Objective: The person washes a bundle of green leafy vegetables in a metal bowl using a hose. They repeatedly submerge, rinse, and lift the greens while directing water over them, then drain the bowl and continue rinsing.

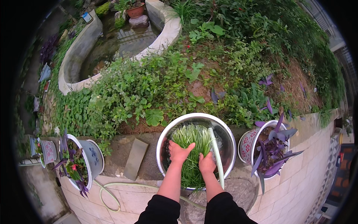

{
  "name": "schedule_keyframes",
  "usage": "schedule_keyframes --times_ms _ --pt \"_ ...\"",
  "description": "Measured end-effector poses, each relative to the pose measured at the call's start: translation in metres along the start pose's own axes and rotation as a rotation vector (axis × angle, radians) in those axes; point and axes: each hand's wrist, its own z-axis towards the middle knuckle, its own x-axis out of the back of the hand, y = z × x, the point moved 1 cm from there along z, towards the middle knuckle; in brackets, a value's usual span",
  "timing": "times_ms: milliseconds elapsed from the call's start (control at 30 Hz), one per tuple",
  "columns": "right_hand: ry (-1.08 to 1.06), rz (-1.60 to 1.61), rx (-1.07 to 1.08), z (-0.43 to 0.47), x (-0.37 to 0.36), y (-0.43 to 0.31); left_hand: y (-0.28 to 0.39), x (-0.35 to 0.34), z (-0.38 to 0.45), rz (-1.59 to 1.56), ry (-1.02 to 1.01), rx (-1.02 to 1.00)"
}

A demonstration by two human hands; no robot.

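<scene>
A round stainless steel basin (231, 131) rests on the stone ledge, with water and a thick bunch of long, thin green leaves (193, 140), paler at the far end, in it. My left hand (179, 152) lies on the left side of the bunch, thumb spread to the right. On the right side, my right hand (207, 163) grips the leaves, its fingers partly hidden among them. A pale green hose (218, 156) hangs over the basin's near rim on the right and reaches in beside my right hand.
A flat stone slab (136, 159) lies left of the basin. Potted purple-leaved plants stand in a white-rimmed pot (89, 165) at left and a flowered pot (250, 145) at right. Looped hose (120, 183) runs below the ledge. Beyond are garden plants and a curved pond wall (167, 36).
</scene>
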Motion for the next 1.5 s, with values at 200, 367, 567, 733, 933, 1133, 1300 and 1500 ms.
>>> schedule_keyframes --times_ms 200,367,567,733,933,1133,1300,1500 --pt "-0.302 -0.083 0.379 0.0 -0.026 0.02 0.027 -0.031 -0.035 0.218 0.112 -0.012" --pt "-0.487 0.688 0.13 0.018 0.003 0.02 -0.024 -0.037 -0.015 0.105 0.36 -0.346" --pt "-0.296 1.206 -0.121 0.098 -0.017 -0.021 -0.027 -0.046 -0.023 0.196 0.324 -0.5" --pt "-0.321 0.152 0.225 0.091 0.023 -0.082 -0.028 -0.057 -0.019 0.281 0.319 -0.518" --pt "0.031 -0.071 0.468 0.021 0.019 -0.094 -0.055 -0.077 0.013 0.585 0.079 -0.388" --pt "0.089 -0.2 0.427 0.023 0.015 -0.108 -0.032 -0.063 -0.003 0.365 0.165 -0.372" --pt "-0.041 -0.062 0.431 0.069 0.007 -0.1 -0.023 -0.056 -0.011 0.266 0.334 -0.474" --pt "-0.111 0.585 0.381 0.08 0.014 -0.054 -0.021 -0.005 -0.003 0.012 -0.225 -0.384"
